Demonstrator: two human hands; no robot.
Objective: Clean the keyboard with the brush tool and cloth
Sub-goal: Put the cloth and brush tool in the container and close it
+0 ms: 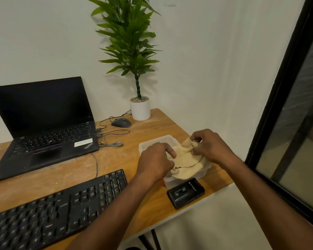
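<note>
Head view: cloth [186, 165] hides the container's [152, 143] contents; keyboard [53, 212] cut off.

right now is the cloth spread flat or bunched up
Bunched up. The cloth lies crumpled over the clear container, with the left hand and right hand each pinching folds of it.

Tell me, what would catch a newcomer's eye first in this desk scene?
First, the two hands at centre right: the left hand and the right hand both grip a cream cloth lying over a clear plastic container. Next, the tall green plant in a white pot against the back wall. Then the black keyboard at the near left, in front of an open laptop.
</note>
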